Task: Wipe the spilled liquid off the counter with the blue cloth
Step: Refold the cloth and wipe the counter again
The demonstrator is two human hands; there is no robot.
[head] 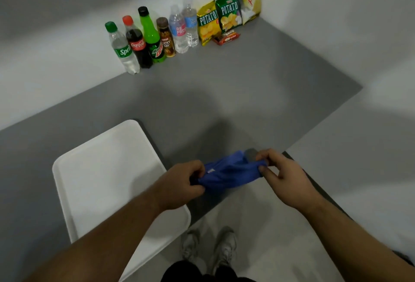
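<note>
Head view: a flat grey counter (224,84) is seen, with a white rectangular plastic tray (107,169) lying at seven o'clock, overhanging the near edge; nothing is seen in it. At twelve o'clock a row of plastic drink bottles (152,36) and crisp packets (226,14) is lined against the white wall. At five o'clock a bunched, creased blue cloth (229,174) is held above the counter's near edge, stretched between the left hand (179,182) and the right hand (283,174), each closed on one end.

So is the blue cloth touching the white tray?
Cannot tell. In the head view the blue cloth is stretched between the left hand and right hand, beside the white tray; height is unclear.
</note>
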